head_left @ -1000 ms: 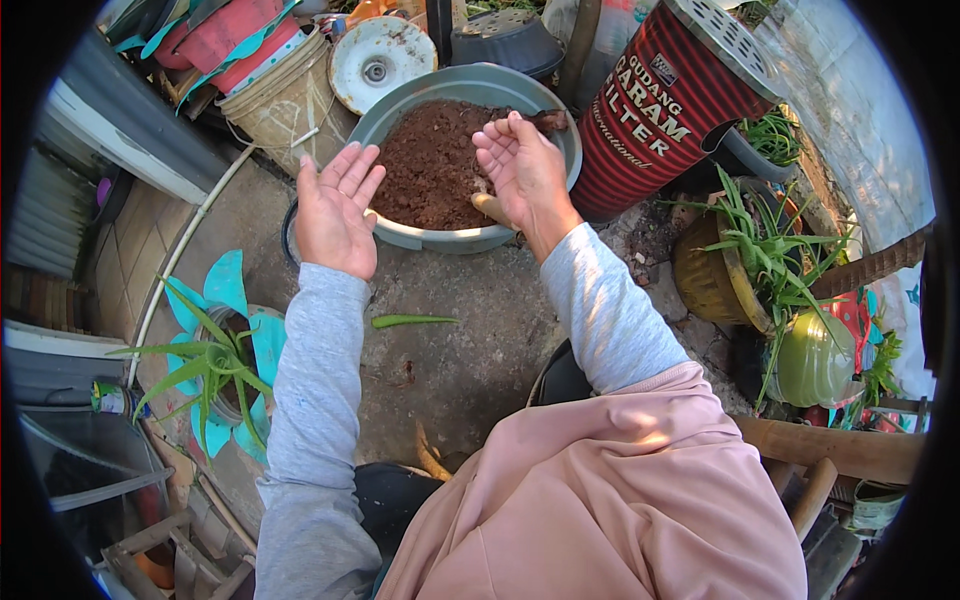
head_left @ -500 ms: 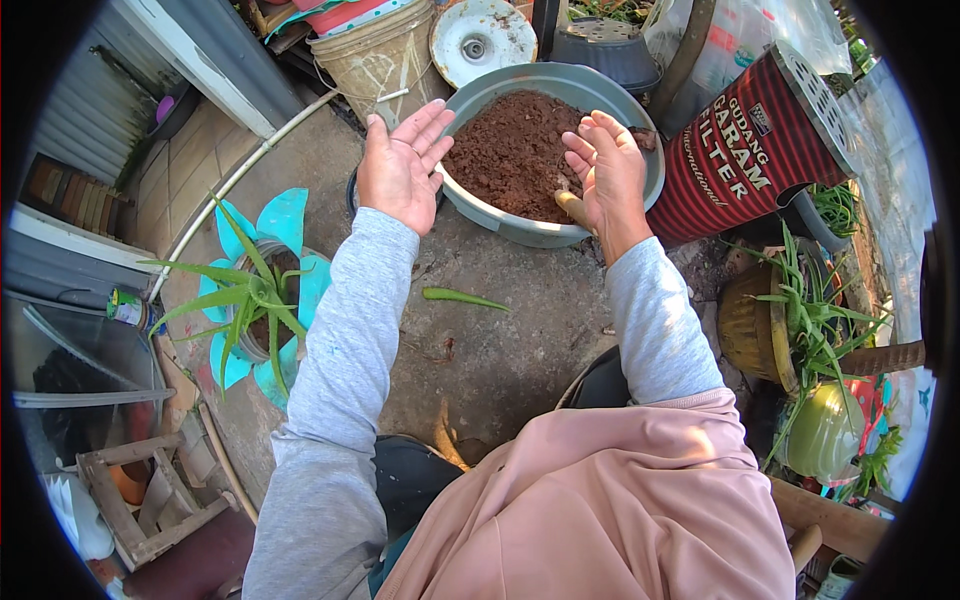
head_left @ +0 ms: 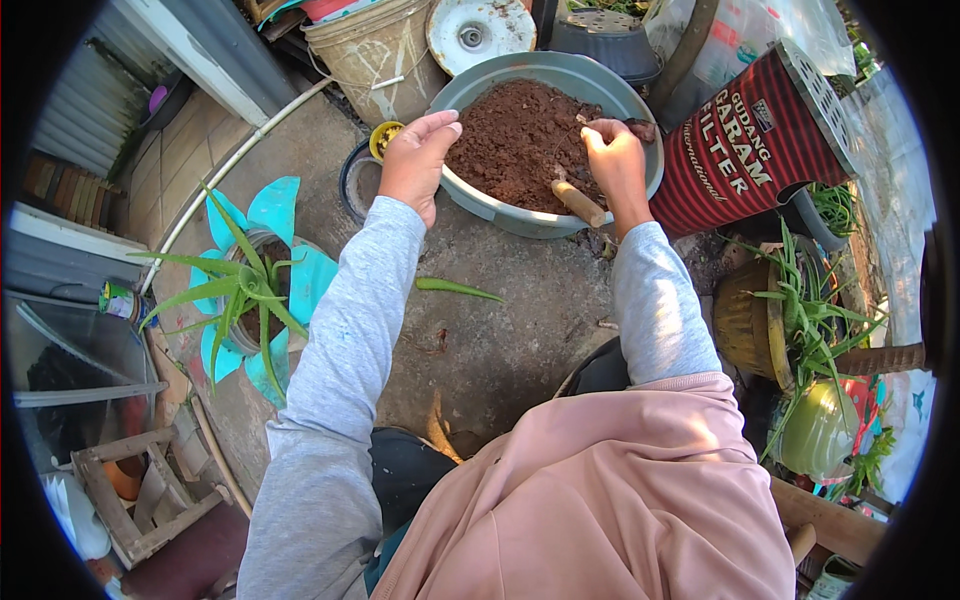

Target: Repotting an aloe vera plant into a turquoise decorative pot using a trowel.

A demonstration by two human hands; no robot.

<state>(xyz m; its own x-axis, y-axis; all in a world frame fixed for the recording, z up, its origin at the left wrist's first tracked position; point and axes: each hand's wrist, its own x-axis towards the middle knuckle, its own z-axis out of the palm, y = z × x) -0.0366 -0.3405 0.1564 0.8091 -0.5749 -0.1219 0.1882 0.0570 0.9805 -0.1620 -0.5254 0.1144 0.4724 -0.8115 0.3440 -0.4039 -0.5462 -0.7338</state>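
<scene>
Right hand (head_left: 615,160): fingers curled shut around a small tool with a wooden handle (head_left: 578,202). The handle sticks out toward the person below the fist; the working end is buried in soil or hidden by the fingers, so its kind cannot be told.

Left hand (head_left: 413,160): holds nothing, fingers loosely together and slightly bent, fingertips at the near-left rim of the basin. Whether they touch the rim cannot be told.

Basin (head_left: 500,210): round, grey-blue, on the concrete ground, directly ahead of the person. Filled with brown soil (head_left: 515,140), heaped toward the left; both hands are over it or at its edge.

Red drum (head_left: 745,150): striped, lying tilted just right of the basin, with a white grid cap; its lower side is hidden behind the right forearm and plants.

Bucket (head_left: 375,50): dirty cream, behind the basin, top cut off by the picture's edge. A white round lid (head_left: 480,30) stands beside it, partly cut off.

Small dark pot (head_left: 355,180): mostly hidden behind the left hand and wrist; contents unclear.

Loose green leaf (head_left: 455,288): flat on the ground between the forearms.

Spiky plant (head_left: 245,290): in a pot with turquoise petal-shaped flaps, left of the left sleeve.

Brown ribbed pot (head_left: 745,320): at right, holding a thin-leaved plant; items beyond it are bent and blurred at the rim.
</scene>
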